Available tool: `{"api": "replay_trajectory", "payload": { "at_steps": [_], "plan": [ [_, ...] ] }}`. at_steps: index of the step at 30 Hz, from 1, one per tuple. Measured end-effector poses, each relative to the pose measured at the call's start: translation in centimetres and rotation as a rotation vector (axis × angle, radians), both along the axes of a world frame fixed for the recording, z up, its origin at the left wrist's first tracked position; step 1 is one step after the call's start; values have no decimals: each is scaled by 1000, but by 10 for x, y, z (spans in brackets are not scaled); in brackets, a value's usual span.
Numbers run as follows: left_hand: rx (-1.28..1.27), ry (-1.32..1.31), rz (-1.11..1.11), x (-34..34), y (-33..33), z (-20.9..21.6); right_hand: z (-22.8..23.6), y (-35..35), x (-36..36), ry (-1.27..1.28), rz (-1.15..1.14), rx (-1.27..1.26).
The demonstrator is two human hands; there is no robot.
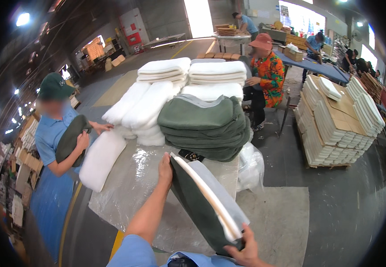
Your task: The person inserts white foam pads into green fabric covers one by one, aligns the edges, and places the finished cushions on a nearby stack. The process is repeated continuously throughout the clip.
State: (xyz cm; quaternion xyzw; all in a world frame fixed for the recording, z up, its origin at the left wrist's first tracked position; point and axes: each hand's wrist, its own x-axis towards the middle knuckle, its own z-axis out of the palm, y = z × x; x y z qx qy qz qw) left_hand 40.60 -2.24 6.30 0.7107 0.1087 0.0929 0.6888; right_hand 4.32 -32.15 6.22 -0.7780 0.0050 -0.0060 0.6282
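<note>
A dark green fabric cushion cover [186, 200] is held slanting in front of me, its open side turned to the right. White padding [215, 202] with a cream layer shows inside the opening, and a grey lining flap [222, 189] lies along its right side. My left hand [165, 170] grips the upper left corner. At the lower right end, my right hand [245, 249] closes on the cover's edge beside the padding. Just beyond stands a pile of dark green cushions [202, 129], with a small black patterned item [191, 155] at its foot.
White pads [146, 104] are stacked on the plastic-covered table [130, 202]. At left, a co-worker [55, 133] holds a green cover and a white pad [102, 160]. Another person [268, 75] sits beyond the piles. A clear plastic bag [251, 164] and a loaded pallet [330, 138] stand right.
</note>
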Motion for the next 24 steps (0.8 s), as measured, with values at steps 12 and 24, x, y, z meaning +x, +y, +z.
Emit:
{"api": "replay_trajectory", "payload": {
  "at_steps": [12, 24],
  "plan": [
    [-532, 216, -144, -10, -28, -57, 51, -1, 65, 459, 900, -138],
    [-675, 138, -171, -52, -12, -37, 3, 131, 339, -44, 395, 93]
  ]
}}
